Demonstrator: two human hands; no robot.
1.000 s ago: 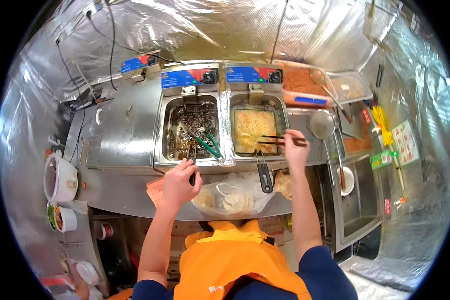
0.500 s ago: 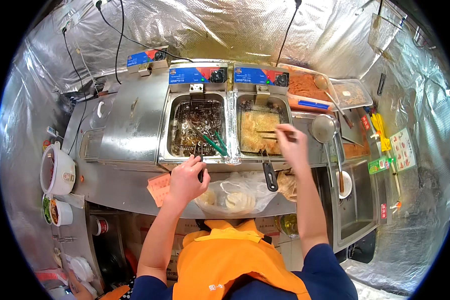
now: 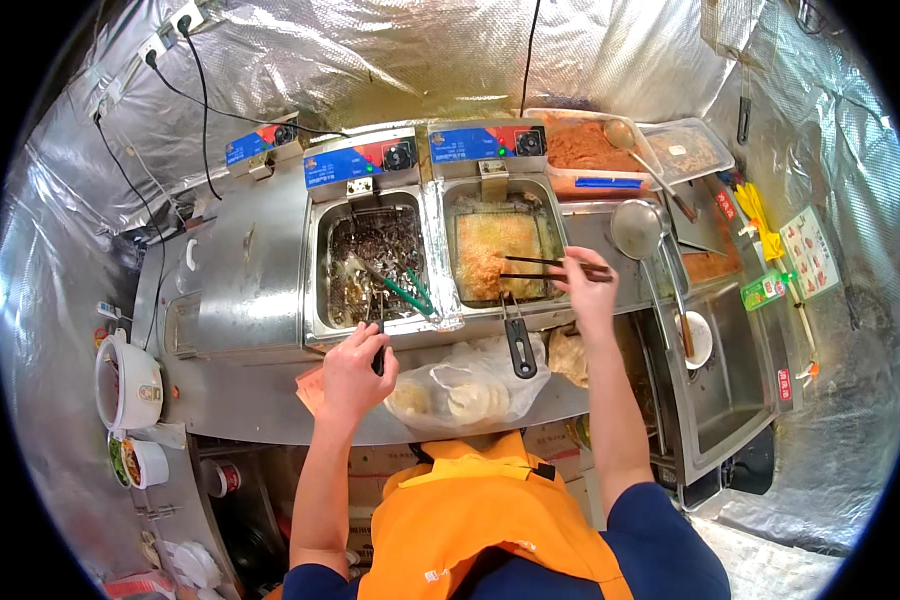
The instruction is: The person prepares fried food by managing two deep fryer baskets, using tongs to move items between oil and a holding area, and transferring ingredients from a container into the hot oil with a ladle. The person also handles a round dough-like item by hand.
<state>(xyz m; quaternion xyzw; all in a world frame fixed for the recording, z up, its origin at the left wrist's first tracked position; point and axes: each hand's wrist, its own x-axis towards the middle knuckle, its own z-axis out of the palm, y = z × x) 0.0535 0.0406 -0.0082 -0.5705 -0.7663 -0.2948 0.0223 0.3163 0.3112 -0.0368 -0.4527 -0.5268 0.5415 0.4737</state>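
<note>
My left hand point(image 3: 355, 372) is closed round the black handle of a fry basket point(image 3: 380, 240) that sits in the left fryer's dark oil. Green-handled tongs point(image 3: 408, 294) lie across that basket. Pinched in my right hand point(image 3: 589, 292) is a pair of dark chopsticks point(image 3: 545, 275), their tips in the golden frying food point(image 3: 490, 262) of the right fryer. The food is bubbling, with a crumbly clump by the tips; its exact kind cannot be told. The black handle point(image 3: 521, 350) of the right basket sticks out toward me, untouched.
Close in front lies a plastic bag point(image 3: 470, 385) with pale round pieces. A tub of orange-brown food point(image 3: 582, 145) stands behind at right, beside ladles point(image 3: 638, 230) and a sink point(image 3: 730, 380). At left are a lidded fryer point(image 3: 255, 265) and a white pot point(image 3: 130, 385).
The view has shifted, so the fryers appear farther left. The chopsticks now reach lower into the right fryer's food, which shows a raised clump. My left hand keeps its hold on the handle.
</note>
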